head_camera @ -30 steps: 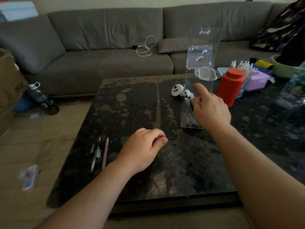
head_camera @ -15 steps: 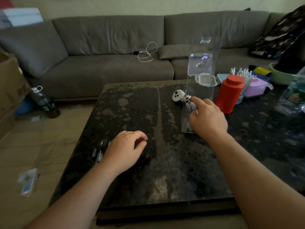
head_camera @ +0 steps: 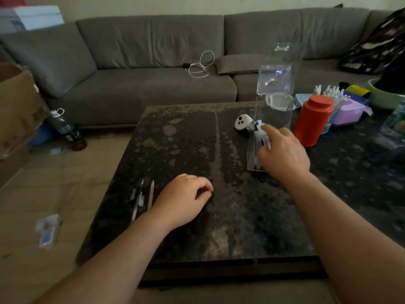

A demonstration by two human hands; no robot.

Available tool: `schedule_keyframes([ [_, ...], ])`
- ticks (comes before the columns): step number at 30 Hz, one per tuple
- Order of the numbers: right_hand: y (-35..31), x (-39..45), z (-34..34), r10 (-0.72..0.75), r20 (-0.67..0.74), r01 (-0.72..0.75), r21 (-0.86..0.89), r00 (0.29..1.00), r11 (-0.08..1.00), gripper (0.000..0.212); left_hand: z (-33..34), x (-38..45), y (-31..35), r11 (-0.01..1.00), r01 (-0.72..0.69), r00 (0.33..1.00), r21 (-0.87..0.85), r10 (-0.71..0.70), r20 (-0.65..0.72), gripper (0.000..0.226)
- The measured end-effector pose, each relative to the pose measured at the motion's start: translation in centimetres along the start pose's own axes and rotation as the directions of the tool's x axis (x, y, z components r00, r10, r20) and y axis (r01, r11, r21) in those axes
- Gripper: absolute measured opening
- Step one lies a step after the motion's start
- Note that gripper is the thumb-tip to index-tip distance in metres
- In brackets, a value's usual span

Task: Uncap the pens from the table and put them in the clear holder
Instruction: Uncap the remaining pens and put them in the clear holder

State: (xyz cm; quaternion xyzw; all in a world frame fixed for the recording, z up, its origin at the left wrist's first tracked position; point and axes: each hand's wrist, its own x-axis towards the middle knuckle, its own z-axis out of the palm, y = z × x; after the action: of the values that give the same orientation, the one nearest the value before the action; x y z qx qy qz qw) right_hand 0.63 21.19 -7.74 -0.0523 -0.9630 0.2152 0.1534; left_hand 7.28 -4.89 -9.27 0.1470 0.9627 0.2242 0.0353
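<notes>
Several capped pens (head_camera: 138, 197), one of them pink (head_camera: 150, 193), lie near the left edge of the dark stone table (head_camera: 219, 227). My left hand (head_camera: 184, 200) rests just right of them, loosely curled, with nothing visible in it. The tall clear holder (head_camera: 274, 115) stands right of the table's centre, with several pens (head_camera: 258, 131) upright in its low front pocket. My right hand (head_camera: 282, 152) is against that pocket, fingers spread over the pen tops; its palm hides the pocket's right side.
A white controller (head_camera: 242, 122) lies just left of the holder. A red canister (head_camera: 313, 121), a purple box (head_camera: 348, 110) and other containers crowd the right. A grey sofa (head_camera: 153, 84) runs behind; a bottle (head_camera: 65, 128) and cardboard box (head_camera: 17, 106) stand on the floor at left.
My left hand slid left toward the loose pens and loosened from a fist. My right hand lowered its raised finger onto the pens in the holder.
</notes>
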Motion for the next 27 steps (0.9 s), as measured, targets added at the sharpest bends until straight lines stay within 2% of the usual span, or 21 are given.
schedule_keyframes([
  [3,0.0,-0.1,-0.1,-0.004,0.011,0.004,-0.018,1.000,1.000,0.069,0.6,-0.1,0.0,0.999,-0.013,0.999,-0.032,0.014,0.043,0.019],
  [9,-0.2,0.0,-0.4,0.012,0.038,-0.011,-0.034,0.999,0.999,0.065,0.7,-0.1,-0.4,0.999,-0.040,0.994,-0.013,0.041,0.099,0.020],
  [11,-0.8,-0.1,-0.5,0.009,-0.015,-0.009,-0.009,1.000,1.000,0.070,0.0,0.2,-1.4,0.999,0.027,0.998,0.022,-0.028,0.057,0.019],
  [13,-1.9,-0.6,-0.7,-0.024,-0.086,0.026,0.022,0.996,0.999,0.074,-1.1,0.4,-2.9,0.986,0.158,0.987,0.045,-0.156,-0.043,0.023],
  [16,-4.6,-2.3,0.1,-0.180,-0.093,0.185,0.046,0.979,0.982,0.064,-3.5,0.0,-6.2,0.929,0.370,0.923,0.020,-0.365,-0.125,0.030],
  [19,-7.7,-5.1,3.1,-0.357,0.053,0.352,0.085,0.933,0.932,0.051,-5.2,-0.9,-9.0,0.865,0.501,0.860,0.014,-0.496,-0.118,0.033],
  [22,-10.3,-8.0,6.4,-0.499,0.320,0.485,0.130,0.805,0.865,0.047,-5.2,-1.6,-10.0,0.835,0.550,0.834,0.024,-0.546,-0.079,0.038],
  [24,-12.0,-9.4,8.0,-0.532,0.462,0.535,0.138,0.710,0.834,0.050,-4.8,-1.9,-10.0,0.831,0.554,0.832,0.052,-0.552,-0.054,0.039],
  [27,-14.4,-10.8,9.7,-0.540,0.545,0.561,0.147,0.641,0.815,0.057,-4.4,-1.9,-10.1,0.834,0.525,0.850,0.171,-0.525,-0.050,0.042],
])
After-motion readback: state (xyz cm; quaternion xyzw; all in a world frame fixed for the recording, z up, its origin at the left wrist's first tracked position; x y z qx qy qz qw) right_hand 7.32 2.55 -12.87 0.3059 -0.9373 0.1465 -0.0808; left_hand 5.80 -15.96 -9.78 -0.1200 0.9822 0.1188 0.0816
